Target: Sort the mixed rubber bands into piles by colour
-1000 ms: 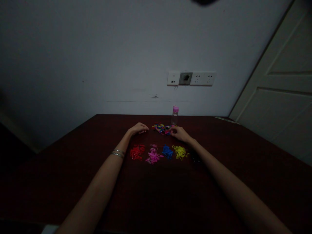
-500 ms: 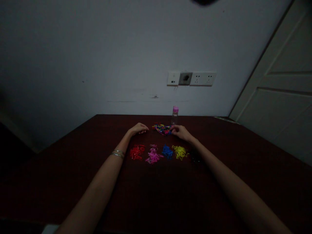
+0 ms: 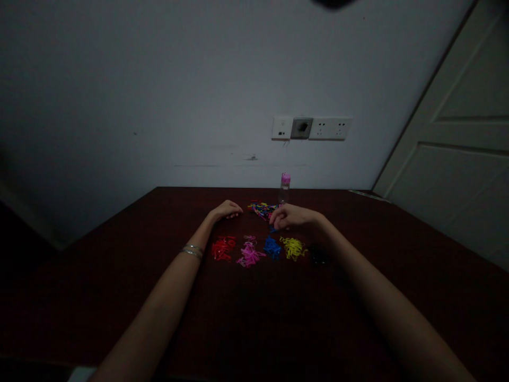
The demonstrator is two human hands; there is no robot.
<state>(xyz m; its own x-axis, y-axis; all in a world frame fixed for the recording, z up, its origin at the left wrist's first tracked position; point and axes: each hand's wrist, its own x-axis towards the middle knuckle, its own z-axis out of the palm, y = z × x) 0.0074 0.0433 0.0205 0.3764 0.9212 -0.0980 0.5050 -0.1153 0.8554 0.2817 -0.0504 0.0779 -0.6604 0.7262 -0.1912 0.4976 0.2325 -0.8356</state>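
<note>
My left hand (image 3: pixel 228 209) rests on the dark table with its fingers loosely curled together, left of a mixed pile of thin, multicoloured clip-like pieces (image 3: pixel 260 208). Nothing shows in it. At the front right edge of that pile, my right hand (image 3: pixel 287 216) pinches a small blue clip-like piece (image 3: pixel 272 229), its fingertips pointing down. Nearer to me, sorted heaps lie in a row: red pieces (image 3: pixel 223 248), pink pieces (image 3: pixel 250 254), blue pieces (image 3: pixel 272 248), yellow pieces (image 3: pixel 293 248) and dark pieces (image 3: pixel 318 253). Their exact kind is too small and dim to tell.
Behind the right hand stands a clear bottle with a pink cap (image 3: pixel 285 185). The dark red-brown table (image 3: pixel 246 318) meets a pale wall (image 3: pixel 199 95) with a socket panel (image 3: pixel 312 128). A panelled door (image 3: pixel 457 122) is at the right.
My right hand has moved left and toward me from the pile's right side, bringing a blue piece above the blue heap. The left hand has stayed in place.
</note>
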